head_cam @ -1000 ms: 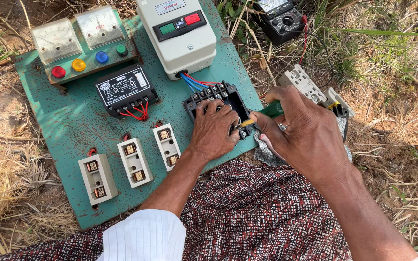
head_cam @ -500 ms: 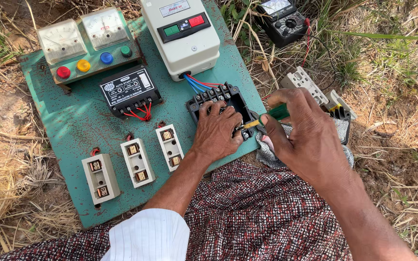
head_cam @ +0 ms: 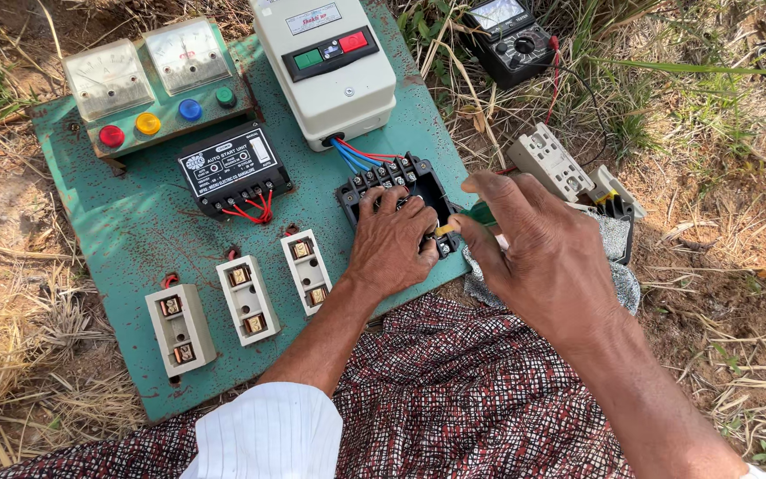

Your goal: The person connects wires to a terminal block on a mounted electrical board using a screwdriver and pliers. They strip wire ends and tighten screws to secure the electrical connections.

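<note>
Since the earlier frames your right hand (head_cam: 547,262) has shifted a little toward you and to the right, and the whole green panel (head_cam: 126,222) is sitting slightly lower in view; your left hand (head_cam: 392,244) has stayed pressed on the same spot. Your right grip is clamped on the green-and-yellow screwdriver (head_cam: 467,217), whose tip is pointing at the near right corner of the black terminal block (head_cam: 396,182). Your left hand is lying flat with fingers spread over that block, touching it but closing on nothing.

The block is sitting near the panel's right edge, just below the white starter box (head_cam: 325,66), with red and blue wires (head_cam: 356,155) running between them. Your right hand is hanging past that edge, over a grey cloth (head_cam: 618,257) and a loose white fuse carrier (head_cam: 550,161) lying on the dry grass. A black multimeter (head_cam: 507,35) is lying well apart, farther off. To the left, three white fuse holders (head_cam: 246,297) are crowding the near panel, while bare green plate is lying open around the black auto-start unit (head_cam: 234,168).
</note>
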